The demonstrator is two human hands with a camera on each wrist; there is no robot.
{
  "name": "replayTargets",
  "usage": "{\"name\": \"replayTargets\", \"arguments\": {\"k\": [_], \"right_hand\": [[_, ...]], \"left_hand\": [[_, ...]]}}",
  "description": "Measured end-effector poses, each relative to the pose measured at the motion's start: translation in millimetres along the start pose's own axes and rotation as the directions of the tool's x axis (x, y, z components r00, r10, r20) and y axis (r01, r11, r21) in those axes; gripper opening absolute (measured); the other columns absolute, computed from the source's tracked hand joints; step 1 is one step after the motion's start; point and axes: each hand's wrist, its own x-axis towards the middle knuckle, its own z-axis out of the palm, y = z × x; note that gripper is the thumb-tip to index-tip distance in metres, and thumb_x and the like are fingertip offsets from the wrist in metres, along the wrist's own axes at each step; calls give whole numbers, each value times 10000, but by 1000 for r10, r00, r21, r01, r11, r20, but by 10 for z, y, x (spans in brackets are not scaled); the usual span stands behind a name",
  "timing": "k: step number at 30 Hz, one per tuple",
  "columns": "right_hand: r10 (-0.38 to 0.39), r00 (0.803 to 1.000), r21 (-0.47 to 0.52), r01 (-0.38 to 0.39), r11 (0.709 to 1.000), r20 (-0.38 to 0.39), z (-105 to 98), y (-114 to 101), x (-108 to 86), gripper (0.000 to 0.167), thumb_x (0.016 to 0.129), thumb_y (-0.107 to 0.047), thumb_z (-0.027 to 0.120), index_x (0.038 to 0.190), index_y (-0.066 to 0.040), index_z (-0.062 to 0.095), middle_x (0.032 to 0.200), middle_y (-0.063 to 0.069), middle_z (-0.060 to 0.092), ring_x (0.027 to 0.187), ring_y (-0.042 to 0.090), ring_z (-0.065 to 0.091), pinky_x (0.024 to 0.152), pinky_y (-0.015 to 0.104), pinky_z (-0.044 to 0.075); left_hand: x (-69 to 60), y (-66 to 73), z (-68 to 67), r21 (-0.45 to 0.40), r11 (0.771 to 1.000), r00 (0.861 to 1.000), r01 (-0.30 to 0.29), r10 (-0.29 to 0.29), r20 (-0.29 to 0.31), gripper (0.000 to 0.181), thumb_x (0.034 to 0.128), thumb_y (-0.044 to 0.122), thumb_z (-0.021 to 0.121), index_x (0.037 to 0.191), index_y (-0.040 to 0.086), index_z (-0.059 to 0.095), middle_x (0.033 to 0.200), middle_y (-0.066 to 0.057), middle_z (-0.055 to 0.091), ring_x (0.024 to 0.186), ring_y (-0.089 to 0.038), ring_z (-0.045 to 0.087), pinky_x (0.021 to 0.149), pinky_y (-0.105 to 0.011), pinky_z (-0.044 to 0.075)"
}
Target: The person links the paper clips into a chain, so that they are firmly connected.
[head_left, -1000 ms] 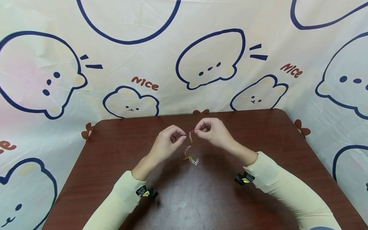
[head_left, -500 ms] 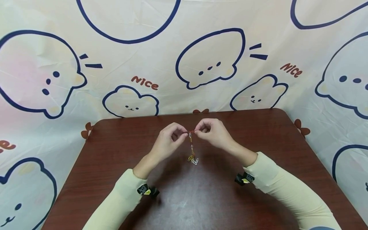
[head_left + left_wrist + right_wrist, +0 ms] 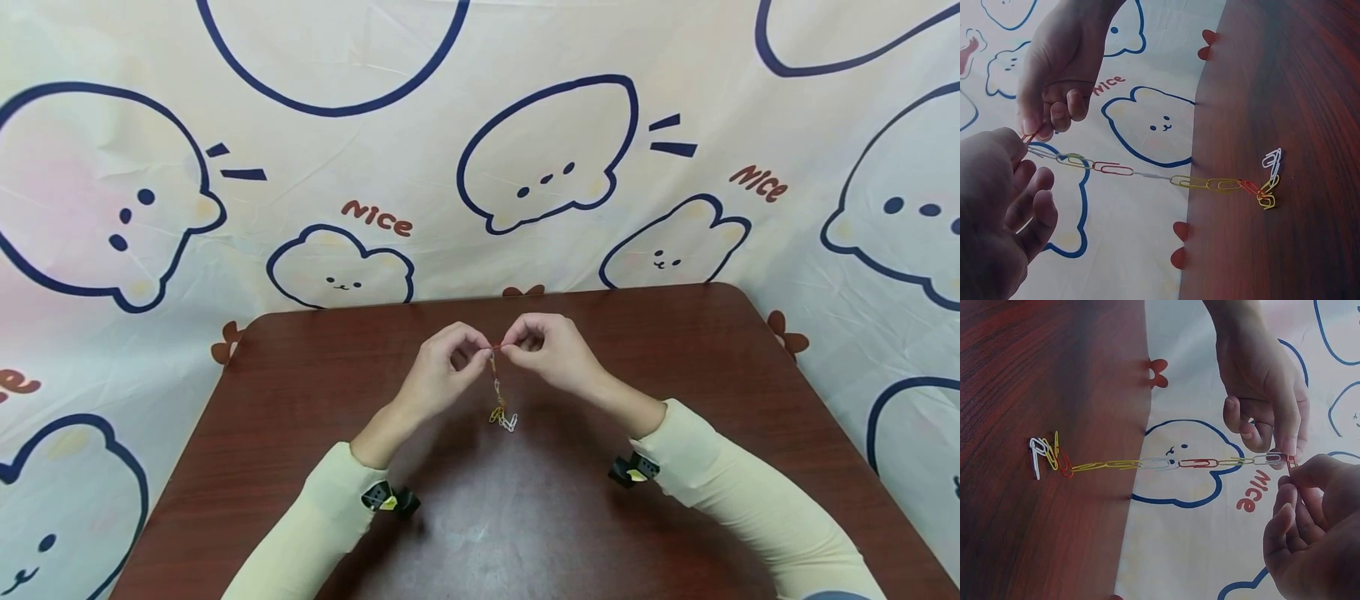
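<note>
A red paper clip (image 3: 1292, 462) bridges the fingertips of both hands above the table. My left hand (image 3: 438, 371) pinches it at the left, and my right hand (image 3: 558, 354) pinches the other side. Fingertips cover most of this clip. From it hangs a chain of linked paper clips (image 3: 1190, 182) in white, yellow and red. The chain's lower end, with yellow and white paper clips (image 3: 508, 422), lies bunched on the table. In the left wrist view the hands nearly meet at the chain's top.
The brown wooden table (image 3: 480, 517) has rounded far corners. Behind and beside it hangs a pale cloth (image 3: 427, 150) printed with cartoon animals. A small black device (image 3: 397, 500) sits at the left wrist, and another black device (image 3: 630, 471) at the right.
My left hand has come in and taken hold by the red paper clip. The right hand has shifted slightly left, narrowing the gap. The chain, earlier swinging and blurred, now hangs straight.
</note>
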Motion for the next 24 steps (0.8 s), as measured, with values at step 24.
{"name": "replayTargets", "arguments": {"k": [24], "right_hand": [[13,1000,17,-13,1000,19,-14,49,-5,40,896,-90,778,921,-95,747,803,14,676,717,216,579,629,288,480]], "left_hand": [[-19,1,-80,14,999,999,33,-33,-22,70,929,18,710,971,56,670,920,-14,631,764,-136,582,672,-260,538]]}}
